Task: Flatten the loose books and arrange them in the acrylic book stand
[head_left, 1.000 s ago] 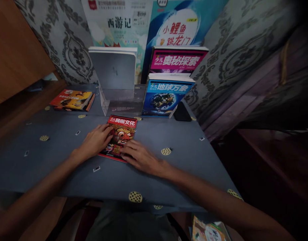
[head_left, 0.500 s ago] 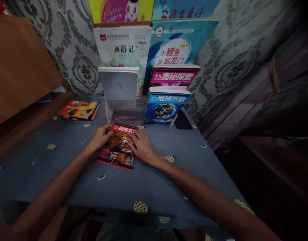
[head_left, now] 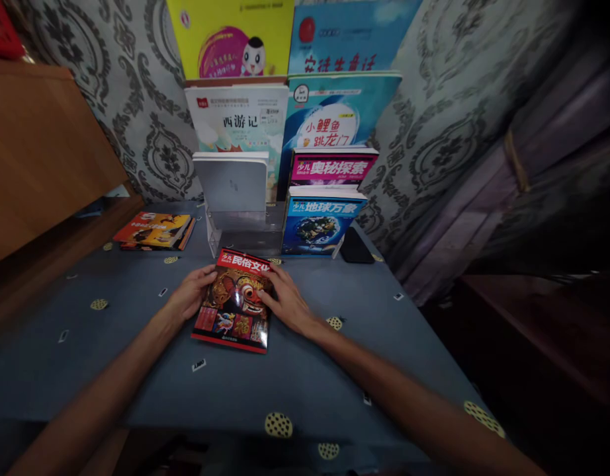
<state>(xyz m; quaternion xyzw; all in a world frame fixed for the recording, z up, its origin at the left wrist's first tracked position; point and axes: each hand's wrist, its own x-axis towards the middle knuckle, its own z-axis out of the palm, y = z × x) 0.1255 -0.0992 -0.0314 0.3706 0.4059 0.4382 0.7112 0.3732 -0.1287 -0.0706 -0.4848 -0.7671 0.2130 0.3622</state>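
Note:
A red-and-black book (head_left: 235, 301) with a mask pictured on its cover lies between my hands, face up and slightly turned. My left hand (head_left: 192, 294) grips its left edge, thumb on the upper corner and the other fingers partly hidden. On the right edge is my right hand (head_left: 290, 301), its thumb across the cover and its fingers along the side. Just behind the book stands a clear plastic stand (head_left: 213, 241), which holds a grey-backed book (head_left: 235, 185) on its left side and a blue book with a globe (head_left: 319, 228) on its right.
Taller picture books, one yellow (head_left: 265, 30) and one teal (head_left: 364, 99), rise behind the stand. A stack of orange books (head_left: 153, 231) lies to the left on the blue tablecloth (head_left: 151, 390). Right of the stand is a dark phone-like slab (head_left: 357, 246); a wooden cabinet (head_left: 47, 152) borders the left.
The view has tilted up, so more of the tall books shows. The red book's near edge looks a little closer, and my left hand has slid slightly down its side.

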